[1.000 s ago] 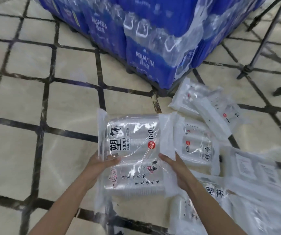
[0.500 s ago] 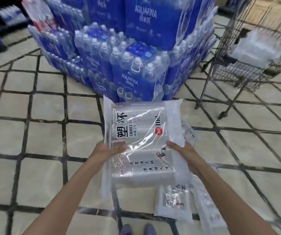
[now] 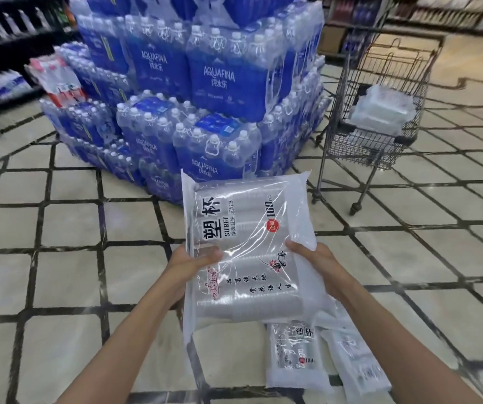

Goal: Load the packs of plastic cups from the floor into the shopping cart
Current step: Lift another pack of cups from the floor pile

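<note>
I hold a clear pack of plastic cups (image 3: 246, 252) with black printed characters in front of me, above the floor. My left hand (image 3: 189, 265) grips its left edge, thumb on top. My right hand (image 3: 314, 262) grips its right edge. Two more packs of cups (image 3: 294, 357) lie on the floor below, by my right forearm. The wire shopping cart (image 3: 380, 112) stands at the upper right, apart from the held pack, with several white packs (image 3: 380, 112) inside its basket.
A tall stack of blue Aquafina bottled-water cases (image 3: 199, 91) stands straight ahead, left of the cart. Dark store shelves (image 3: 7, 39) line the far left and the back. The tiled floor (image 3: 59, 281) stretches open to the left and right.
The pack has come up off the floor pile in both hands. My view has lifted, bringing the water stack and the cart fully into sight; the floor packs have dropped to the bottom edge.
</note>
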Action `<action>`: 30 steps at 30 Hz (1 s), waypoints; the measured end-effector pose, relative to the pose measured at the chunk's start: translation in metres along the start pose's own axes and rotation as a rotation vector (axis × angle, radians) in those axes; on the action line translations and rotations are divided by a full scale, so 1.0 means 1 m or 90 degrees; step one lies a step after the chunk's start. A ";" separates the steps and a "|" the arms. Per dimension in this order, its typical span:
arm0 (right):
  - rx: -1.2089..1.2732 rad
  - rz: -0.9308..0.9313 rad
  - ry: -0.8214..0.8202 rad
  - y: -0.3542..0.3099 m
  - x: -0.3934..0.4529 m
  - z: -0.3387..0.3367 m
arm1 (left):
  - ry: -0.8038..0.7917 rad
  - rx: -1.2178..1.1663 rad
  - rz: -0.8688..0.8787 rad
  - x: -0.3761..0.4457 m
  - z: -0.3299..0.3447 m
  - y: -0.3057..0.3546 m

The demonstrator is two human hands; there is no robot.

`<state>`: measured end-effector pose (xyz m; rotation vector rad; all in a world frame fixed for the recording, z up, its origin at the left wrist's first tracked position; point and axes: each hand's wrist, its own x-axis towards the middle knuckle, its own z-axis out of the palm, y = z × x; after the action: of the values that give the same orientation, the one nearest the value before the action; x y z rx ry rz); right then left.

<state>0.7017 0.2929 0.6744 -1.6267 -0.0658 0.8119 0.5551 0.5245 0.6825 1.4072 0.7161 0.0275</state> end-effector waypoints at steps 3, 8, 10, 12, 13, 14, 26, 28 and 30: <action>0.022 -0.002 0.041 0.002 -0.022 -0.013 | -0.048 0.020 0.016 0.000 0.014 0.006; 0.087 -0.007 0.166 0.022 -0.077 -0.058 | -0.178 0.083 0.023 0.007 0.072 0.016; 0.119 -0.006 0.231 0.034 -0.108 -0.082 | -0.236 0.103 0.033 0.008 0.108 0.015; 0.150 -0.003 0.304 0.044 -0.145 -0.107 | -0.300 0.124 0.035 0.002 0.150 0.014; 0.164 -0.004 0.340 0.049 -0.164 -0.121 | -0.342 0.144 0.035 -0.005 0.174 0.015; 0.173 -0.005 0.375 0.055 -0.184 -0.136 | -0.380 0.168 0.035 -0.009 0.199 0.014; 0.296 -0.012 0.674 0.148 -0.393 -0.319 | -0.695 0.319 0.100 -0.130 0.507 -0.024; 0.305 -0.014 0.690 0.160 -0.416 -0.356 | -0.703 0.316 0.095 -0.151 0.553 -0.035; 0.308 -0.017 0.702 0.171 -0.435 -0.390 | -0.721 0.321 0.095 -0.169 0.593 -0.041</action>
<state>0.5154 -0.2848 0.7231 -1.3985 0.8201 -0.1725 0.6832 -0.0789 0.7144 1.6489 -0.3567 -0.8199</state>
